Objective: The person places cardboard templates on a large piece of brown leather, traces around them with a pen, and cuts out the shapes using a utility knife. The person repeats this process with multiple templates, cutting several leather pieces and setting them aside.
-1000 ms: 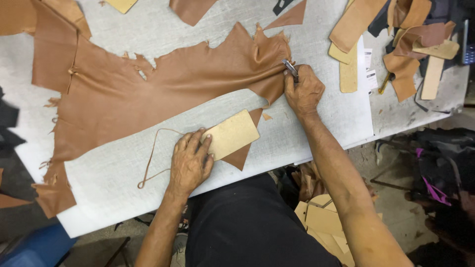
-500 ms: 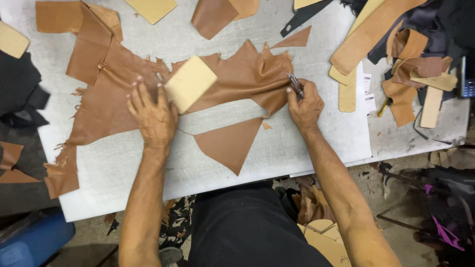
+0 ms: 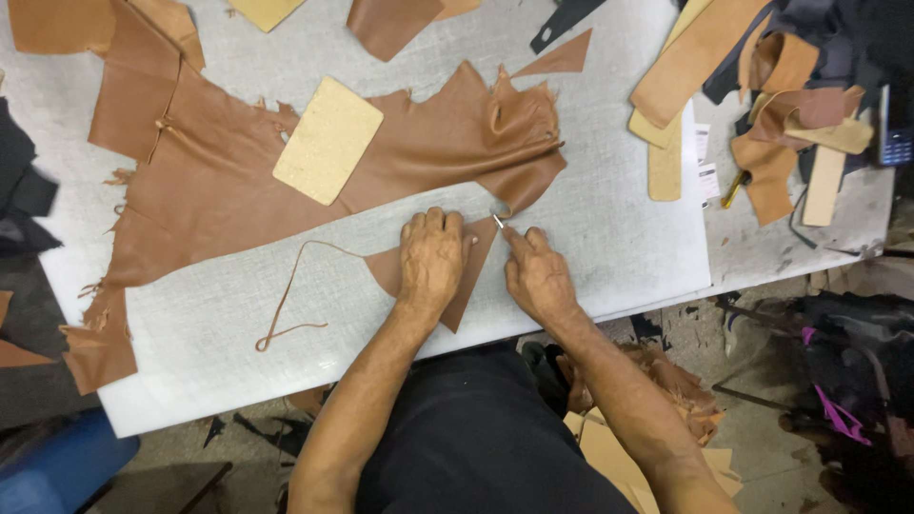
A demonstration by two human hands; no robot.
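1. While the large brown hide lay spread on the white cutting mat, beyond both hands, a tan card template rested on it.
2. Left hand pressed flat, fingers spread, on a triangular leather offcut.
3. Right hand was closed on a small knife, its blade at the offcut's top edge.
4. A thin leather strip lay left of the left hand.

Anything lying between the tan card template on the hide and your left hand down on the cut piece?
In the head view, only the brown hide and then bare white table lie between the tan template and the left hand.
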